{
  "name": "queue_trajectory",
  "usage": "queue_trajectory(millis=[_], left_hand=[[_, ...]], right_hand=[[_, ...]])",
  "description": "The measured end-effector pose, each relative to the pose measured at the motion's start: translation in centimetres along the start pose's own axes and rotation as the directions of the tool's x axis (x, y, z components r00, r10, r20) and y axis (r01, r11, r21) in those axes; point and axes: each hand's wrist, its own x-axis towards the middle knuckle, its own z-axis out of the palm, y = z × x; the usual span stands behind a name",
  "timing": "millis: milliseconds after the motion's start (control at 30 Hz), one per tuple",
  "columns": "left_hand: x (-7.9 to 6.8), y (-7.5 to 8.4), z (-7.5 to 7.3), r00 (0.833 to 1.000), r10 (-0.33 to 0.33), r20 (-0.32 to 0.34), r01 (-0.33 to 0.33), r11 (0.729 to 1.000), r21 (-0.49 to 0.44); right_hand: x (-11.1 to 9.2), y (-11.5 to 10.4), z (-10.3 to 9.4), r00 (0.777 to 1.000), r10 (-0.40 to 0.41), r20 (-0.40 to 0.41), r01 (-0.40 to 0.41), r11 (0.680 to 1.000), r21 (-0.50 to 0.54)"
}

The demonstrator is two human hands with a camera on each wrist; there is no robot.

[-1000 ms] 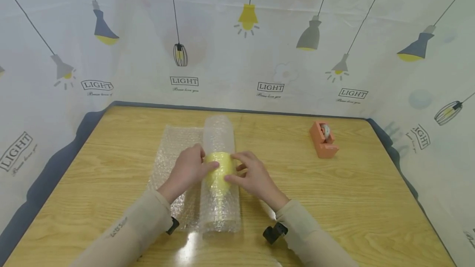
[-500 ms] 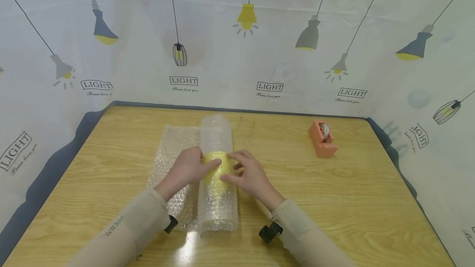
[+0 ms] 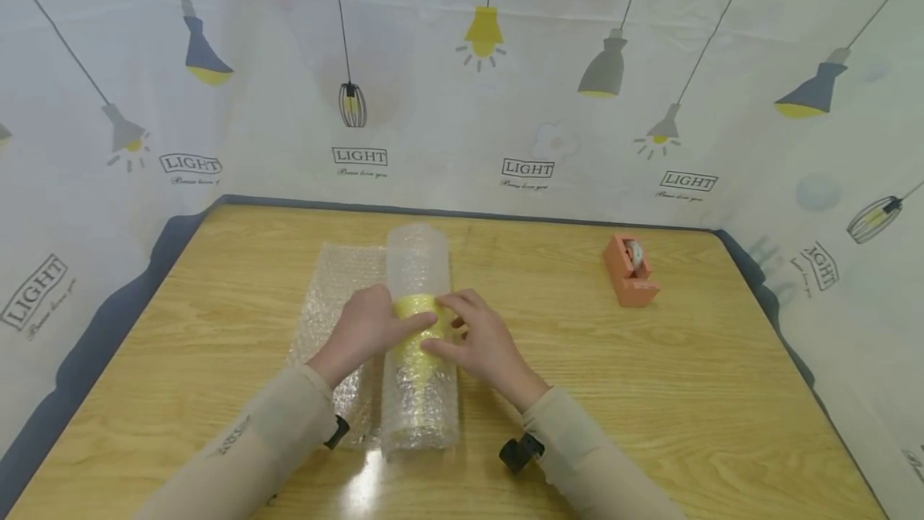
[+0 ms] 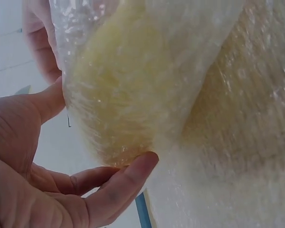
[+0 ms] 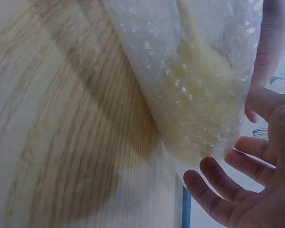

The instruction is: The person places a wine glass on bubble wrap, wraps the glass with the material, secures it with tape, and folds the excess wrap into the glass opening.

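Observation:
A roll of clear bubble wrap (image 3: pixel 419 263) lies lengthwise on the wooden table, with a yellow object (image 3: pixel 413 355) showing through its layers. The yellow object tapers to a narrow end in the right wrist view; its kind is hidden by the wrap. From the roll's left side a flat length of bubble wrap (image 3: pixel 335 283) spreads over the table. My left hand (image 3: pixel 368 327) grips the roll from the left, thumb across its top. On the right side, my right hand (image 3: pixel 485 339) holds it between thumb and curved fingers, the thumb tips of both hands close together.
An orange tape dispenser (image 3: pixel 630 271) with a tape roll stands at the back right of the table (image 3: pixel 650 408). Behind and beside the table hangs a white cloth (image 3: pixel 433 127) printed with lamps.
The roll has turned and shifted slightly left onto the flat bubble wrap, less of which shows now. Both hands have moved left with it, the right one more. The tape dispenser stays put.

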Motion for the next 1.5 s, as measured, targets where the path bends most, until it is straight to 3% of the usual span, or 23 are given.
queue_trajectory(millis=[167,333,500,967,1500], left_hand=[[0.2,-0.8,0.1,0.999,0.028,-0.015,-0.029,0.999,-0.04],[0.4,-1.0,0.1,1.0,0.022,0.002,-0.022,0.998,-0.051],[0.4,-0.8,-0.2,1.0,-0.013,0.01,0.013,0.999,-0.043],[0.3,-0.4,0.4,0.999,-0.048,0.012,0.048,0.999,-0.024],[0.7,-0.7,1.0,0.998,-0.058,0.028,0.059,0.998,-0.037]], right_hand=[[-0.1,0.4,0.2,1.0,-0.01,0.003,0.01,1.0,0.021],[-0.5,0.8,-0.1,0.995,0.081,0.053,-0.087,0.991,0.106],[-0.8,1.2,-0.4,0.984,0.141,0.108,-0.154,0.98,0.123],[-1.3,1.5,-1.1,0.977,0.147,0.153,-0.17,0.973,0.153],[-1.3,1.8,-1.9,0.99,0.101,0.097,-0.115,0.982,0.153]])
